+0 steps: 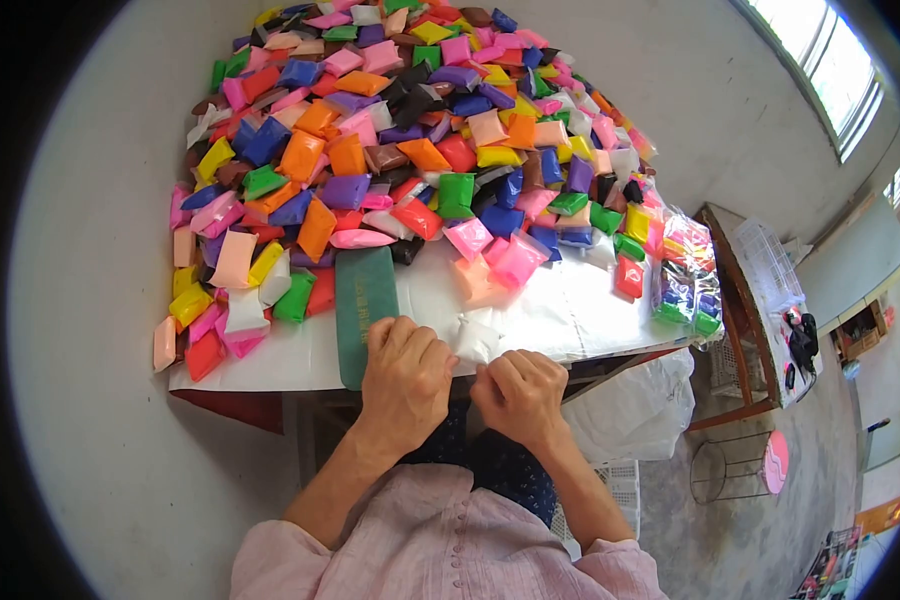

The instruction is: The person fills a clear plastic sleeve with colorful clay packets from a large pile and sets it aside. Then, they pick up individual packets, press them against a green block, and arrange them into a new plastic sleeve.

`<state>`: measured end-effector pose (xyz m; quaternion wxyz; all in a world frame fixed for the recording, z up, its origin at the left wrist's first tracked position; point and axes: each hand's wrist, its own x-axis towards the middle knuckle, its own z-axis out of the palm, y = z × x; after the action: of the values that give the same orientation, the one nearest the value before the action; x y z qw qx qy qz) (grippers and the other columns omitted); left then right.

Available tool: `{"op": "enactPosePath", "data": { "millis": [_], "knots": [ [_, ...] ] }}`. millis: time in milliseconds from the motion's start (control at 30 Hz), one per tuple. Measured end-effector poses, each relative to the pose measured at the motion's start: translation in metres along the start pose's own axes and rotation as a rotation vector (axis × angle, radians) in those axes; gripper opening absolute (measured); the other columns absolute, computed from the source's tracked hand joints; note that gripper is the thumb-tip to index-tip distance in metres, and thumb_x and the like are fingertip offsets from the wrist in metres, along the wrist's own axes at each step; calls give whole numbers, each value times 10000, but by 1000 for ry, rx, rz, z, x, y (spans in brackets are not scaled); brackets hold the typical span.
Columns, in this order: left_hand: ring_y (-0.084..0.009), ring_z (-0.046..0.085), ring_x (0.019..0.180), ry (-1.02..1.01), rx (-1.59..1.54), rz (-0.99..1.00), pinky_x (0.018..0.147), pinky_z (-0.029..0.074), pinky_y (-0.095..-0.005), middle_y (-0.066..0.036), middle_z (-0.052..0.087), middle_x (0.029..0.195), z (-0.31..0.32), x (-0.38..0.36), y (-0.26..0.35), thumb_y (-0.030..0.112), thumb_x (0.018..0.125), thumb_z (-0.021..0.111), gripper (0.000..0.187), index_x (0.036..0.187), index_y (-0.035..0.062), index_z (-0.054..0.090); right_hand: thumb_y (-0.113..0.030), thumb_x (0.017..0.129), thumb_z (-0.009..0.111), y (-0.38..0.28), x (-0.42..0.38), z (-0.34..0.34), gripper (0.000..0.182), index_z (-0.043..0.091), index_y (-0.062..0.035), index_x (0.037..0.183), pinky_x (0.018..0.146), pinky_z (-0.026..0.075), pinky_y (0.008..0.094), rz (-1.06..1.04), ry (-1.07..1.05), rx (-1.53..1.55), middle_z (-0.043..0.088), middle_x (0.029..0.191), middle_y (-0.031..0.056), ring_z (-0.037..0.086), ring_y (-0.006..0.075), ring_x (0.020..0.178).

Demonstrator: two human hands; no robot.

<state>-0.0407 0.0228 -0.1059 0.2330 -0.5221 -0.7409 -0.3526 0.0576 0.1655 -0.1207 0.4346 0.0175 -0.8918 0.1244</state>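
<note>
A small white packet (477, 341) lies at the table's front edge, between my two hands. My left hand (407, 372) is closed, its fingertips at the packet's near left corner. On the other side my right hand (520, 392) is curled too, thumb and forefinger pinched at the packet's near right edge. Left of the packet, a green flat case (366, 300) with faint gold lettering lies partly behind my left hand. Just beyond the white packet are a pink packet (519, 261) and a peach packet (478, 283).
A large heap of coloured packets (400, 130) covers the back and left of the white-covered table (590, 300). A clear bag of packets (688, 270) stands at its right end. Further right are a wooden side table (745, 290) and a pink-topped stool (776, 462).
</note>
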Motion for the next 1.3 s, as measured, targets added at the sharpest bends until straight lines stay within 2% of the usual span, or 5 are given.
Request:
{"op": "enactPosePath", "data": {
  "millis": [267, 600, 800, 1067, 1300],
  "knots": [
    [-278, 532, 818, 166, -42, 55, 829, 375, -429, -84, 593, 869, 3, -12, 13, 62, 802, 683, 96, 855, 38, 607, -114, 729, 738, 0, -6, -19, 189, 554, -95, 690, 507, 390, 290, -128, 47, -106, 511, 626, 27, 513, 168, 532],
    [-278, 560, 859, 403, 7, 159, 812, 404, -418, -103, 665, 1025, -2, -15, 13, 116, 855, 693, 142, 951, 21, 646, -266, 866, 691, -8, 22, -39, 578, 540, 39, 1333, 529, 379, 191, 790, -167, 1463, 707, 982, 151, 519, 52, 627],
    [-285, 546, 937, 225, 53, -4, 865, 412, -417, -109, 640, 1152, -27, -6, 12, 122, 829, 714, 272, 1084, 44, 660, -97, 873, 623, 6, 26, -28, 454, 570, 41, 1303, 583, 437, 210, 743, -326, 1258, 646, 1243, 175, 559, 71, 723],
    [-202, 563, 905, 127, -464, -422, 847, 468, -315, -116, 592, 1247, -52, 27, -15, 48, 829, 681, 546, 1354, 31, 529, -28, 828, 603, 31, 50, 5, 508, 544, -49, 1333, 711, 451, 245, 503, -447, 1057, 609, 1057, 71, 543, 89, 796],
    [-197, 576, 720, -56, -163, -353, 645, 440, -319, -90, 634, 801, -24, 40, -39, 127, 832, 726, 162, 939, 10, 689, -36, 809, 628, 39, 63, 37, 582, 471, -34, 1369, 685, 447, 231, 501, -437, 914, 587, 1073, 43, 533, 73, 760]
  ]
}}
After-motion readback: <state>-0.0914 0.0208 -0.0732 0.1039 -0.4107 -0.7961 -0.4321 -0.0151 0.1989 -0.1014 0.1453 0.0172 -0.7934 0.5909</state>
